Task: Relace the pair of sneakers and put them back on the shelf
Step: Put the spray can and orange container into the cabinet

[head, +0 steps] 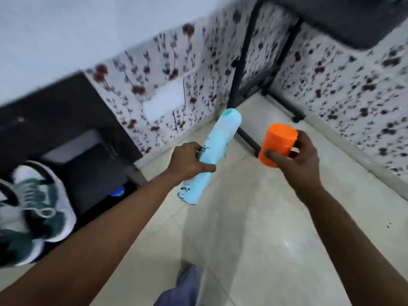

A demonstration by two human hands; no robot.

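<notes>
Sneakers (37,208) sit at far left on a dark low surface, side by side, laces seem already in; blurred, so I cannot confirm. Left hand (189,161) grasps a light blue bottle (212,155) around its middle, tilted, open mouth pointing up and away. Right hand (295,155) grasps an orange cap (277,145), fingers curled round it, apart from the bottle. Probably cap is just off or going on. Bottle contents: not visible. Shelf not clearly in view, maybe the black frame (242,58).
</notes>
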